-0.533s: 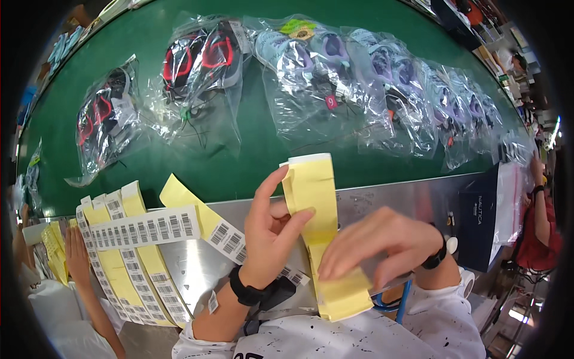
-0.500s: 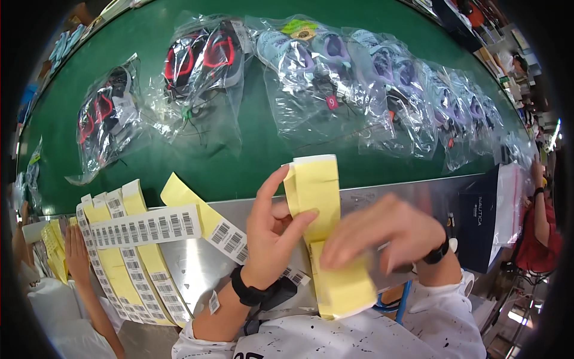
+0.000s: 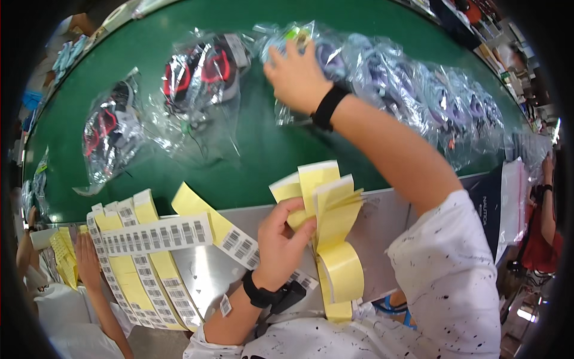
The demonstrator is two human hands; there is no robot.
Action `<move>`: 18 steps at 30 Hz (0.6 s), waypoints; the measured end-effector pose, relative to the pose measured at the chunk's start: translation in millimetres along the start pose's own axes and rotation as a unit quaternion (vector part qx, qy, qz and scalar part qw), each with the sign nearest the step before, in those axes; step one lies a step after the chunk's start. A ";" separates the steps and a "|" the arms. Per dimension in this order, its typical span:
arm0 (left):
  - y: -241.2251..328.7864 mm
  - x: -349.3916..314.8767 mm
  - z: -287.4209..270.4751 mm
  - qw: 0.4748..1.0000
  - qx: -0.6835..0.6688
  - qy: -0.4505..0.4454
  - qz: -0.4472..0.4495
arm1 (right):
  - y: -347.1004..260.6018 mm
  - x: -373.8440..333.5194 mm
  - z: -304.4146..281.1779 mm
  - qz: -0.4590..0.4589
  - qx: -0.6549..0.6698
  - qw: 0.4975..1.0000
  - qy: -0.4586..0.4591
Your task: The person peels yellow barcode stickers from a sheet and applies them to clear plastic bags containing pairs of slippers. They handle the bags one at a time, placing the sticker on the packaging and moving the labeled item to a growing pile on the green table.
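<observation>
My left hand point(image 3: 287, 239) is closed, its thumb and fingers pinching a folded bunch of yellow label backing strips point(image 3: 335, 221). The strips fan out at the top, and a loop curls down below. My right hand point(image 3: 299, 78) reaches far across the table, fingers spread over a clear plastic bag of light blue and lilac shoes point(image 3: 330, 60). The hand hides part of this bag, and I cannot tell how firmly it touches. Left of it lies a bag of black and red shoes point(image 3: 215, 66).
A smaller bag of black-red shoes point(image 3: 107, 125) lies at left, several more blue-shoe bags point(image 3: 442, 102) at right on the green table point(image 3: 251, 173). Barcode label strips point(image 3: 152, 236) hang over the metal edge, near a co-worker's hand point(image 3: 89, 263). A dark blue box point(image 3: 485, 209) stands right.
My right hand has left the yellow strips and moved forward to the blue-shoe bag, which has shifted slightly. The strips in my left hand have fanned out and curled.
</observation>
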State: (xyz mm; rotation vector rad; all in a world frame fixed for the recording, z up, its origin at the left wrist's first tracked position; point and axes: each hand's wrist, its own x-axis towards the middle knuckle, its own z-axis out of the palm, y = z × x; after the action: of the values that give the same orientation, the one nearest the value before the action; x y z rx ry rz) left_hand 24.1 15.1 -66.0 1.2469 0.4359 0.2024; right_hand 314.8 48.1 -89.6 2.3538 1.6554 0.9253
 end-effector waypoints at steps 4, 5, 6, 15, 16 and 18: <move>-0.9 6.7 -4.6 0.990 0.092 0.003 0.106 | 43.1 -21.4 2.9 0.057 -0.035 0.977 -0.203; 2.7 8.4 -4.3 0.986 0.105 -0.008 0.126 | 56.9 -29.4 3.9 0.061 -0.038 0.976 -0.208; 4.5 9.4 -2.8 0.983 0.115 -0.022 0.143 | 71.7 -41.1 2.8 0.065 -0.045 0.973 -0.217; 8.9 15.4 -9.8 0.970 0.105 -0.180 0.123 | 57.4 28.7 -9.5 -0.013 0.261 0.965 0.024; 8.9 15.4 -11.9 0.968 0.111 -0.184 0.132 | 31.1 51.5 -12.4 -0.016 0.332 0.940 0.074; 9.0 18.4 -10.2 0.960 0.121 -0.205 0.145 | -1.1 79.8 -31.8 -0.026 0.391 0.916 0.082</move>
State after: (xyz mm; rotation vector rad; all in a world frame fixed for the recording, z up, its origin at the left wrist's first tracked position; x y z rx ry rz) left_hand 37.1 33.8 -64.0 1.5499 -0.0869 0.1349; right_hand 313.9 111.7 -31.7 2.7062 2.5068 0.4975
